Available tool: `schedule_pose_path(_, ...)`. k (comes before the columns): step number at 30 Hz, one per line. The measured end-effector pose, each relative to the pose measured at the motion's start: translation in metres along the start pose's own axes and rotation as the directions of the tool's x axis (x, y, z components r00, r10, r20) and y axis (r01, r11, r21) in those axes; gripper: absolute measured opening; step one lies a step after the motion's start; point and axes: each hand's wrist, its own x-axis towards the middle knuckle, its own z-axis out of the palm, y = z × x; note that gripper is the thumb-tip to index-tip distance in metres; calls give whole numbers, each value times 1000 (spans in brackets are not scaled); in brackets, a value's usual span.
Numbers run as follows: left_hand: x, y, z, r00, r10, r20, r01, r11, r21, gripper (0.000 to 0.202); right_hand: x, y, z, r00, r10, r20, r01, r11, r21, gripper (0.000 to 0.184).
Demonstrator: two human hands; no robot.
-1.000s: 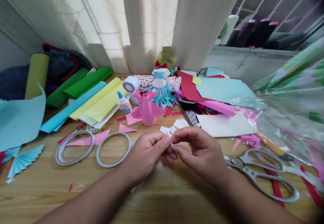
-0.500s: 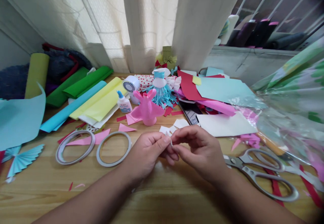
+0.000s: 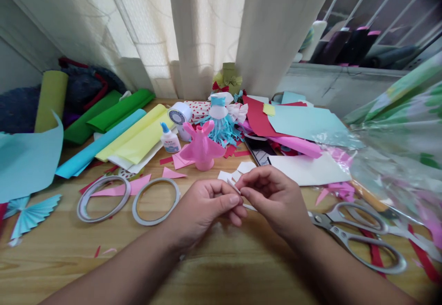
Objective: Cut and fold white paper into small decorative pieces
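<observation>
Between my two hands is a small piece of white paper [image 3: 233, 186], mostly hidden by the fingers. My left hand [image 3: 210, 204] pinches it from the left, thumb laid over curled fingers. From the other side, my right hand [image 3: 274, 197] grips it between thumb and fingertips. Several white paper scraps [image 3: 246, 167] lie on the table just beyond the fingers. Behind them stands a pink paper figure [image 3: 203, 148] with two ear-like tips and wing-like sides. A glue bottle [image 3: 170, 140] with a blue cap is upright beside it.
Two tape rolls [image 3: 177, 199] lie left of my hands. Large scissors [image 3: 340, 233] rest by my right forearm. Rolled yellow paper [image 3: 138, 135], a blue fringed figure [image 3: 221, 123], a phone [image 3: 258, 150], a white sheet [image 3: 307, 169] and pale blue sheets [image 3: 307, 123] spread across the back.
My fingers have shifted on the white paper piece, and its edge now tilts up between them. The right hand has moved slightly up; the things on the table stay put.
</observation>
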Motion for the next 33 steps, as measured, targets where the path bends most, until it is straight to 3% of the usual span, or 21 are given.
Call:
schedule_pose_path(9,3,0,-3,998,-6,-60,13,994,111,31,-3,-1,2,999,-5,36,3,999,44,14)
schedule_pose_path(24,3,-1,0,999,-10,-37,15,990,138,33,-2,-2,5,999,34,5,-33,999,-20,12)
schedule_pose_path(33,5,-1,-2,999,-13,-31,16,997,73,33,-2,-3,4,999,21,23,-21,1000,-13,13)
